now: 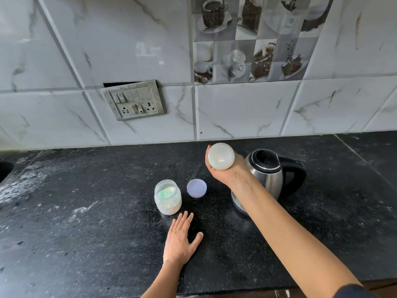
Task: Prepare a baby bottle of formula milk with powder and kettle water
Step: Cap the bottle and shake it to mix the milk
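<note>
My right hand (223,171) grips a white baby bottle (221,156) above the counter, its round base turned toward me and the rest hidden behind it. Just right of that hand stands a steel kettle (270,173) with a black lid and handle. An open clear jar (168,196) of white powder holds a green scoop. Its pale purple lid (196,188) lies beside it on the right. My left hand (179,238) rests flat on the counter with fingers straight, just in front of the jar and holding nothing.
The black speckled counter (86,222) has white powder smears at the left. A switch and socket plate (134,102) sits on the marble-tiled wall behind. A dark sink edge (4,171) shows at the far left.
</note>
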